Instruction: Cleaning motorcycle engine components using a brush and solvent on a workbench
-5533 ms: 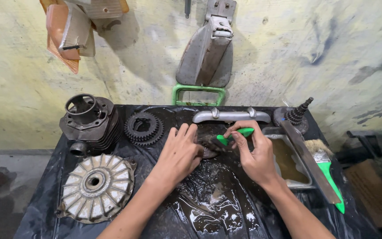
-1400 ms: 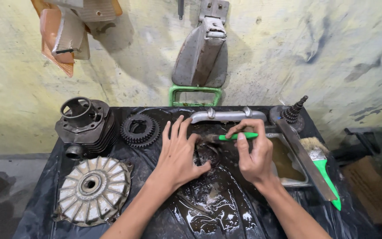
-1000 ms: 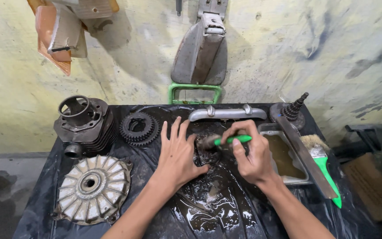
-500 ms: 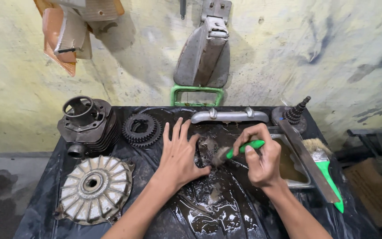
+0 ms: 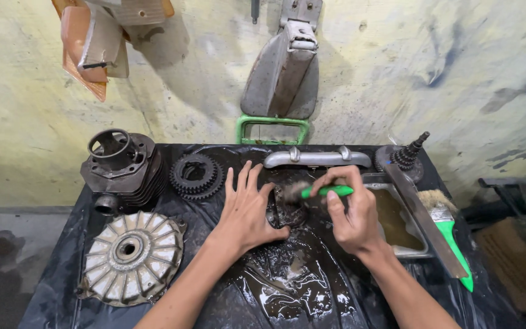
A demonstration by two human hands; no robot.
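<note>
Oily black sheet, left hand flat – fingers spread, right hand clenched around green-handled brush

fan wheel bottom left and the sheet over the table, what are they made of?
Fan wheel: looks like cast light metal, probably aluminium; dull pale grey, matte, with moulded radial fins and grime in the recesses.
Sheet: looks like thin black plastic film; it is wrinkled, glossy and wet with dark oily liquid near the left hand.

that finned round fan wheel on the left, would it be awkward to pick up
The finned wheel looks like cast metal, so probably heavy for its size and stiff. It lies flat on the wet black sheet, so it is unlikely to roll. Its surface may be oily, hence slippery; the fins should offer grip.
</note>
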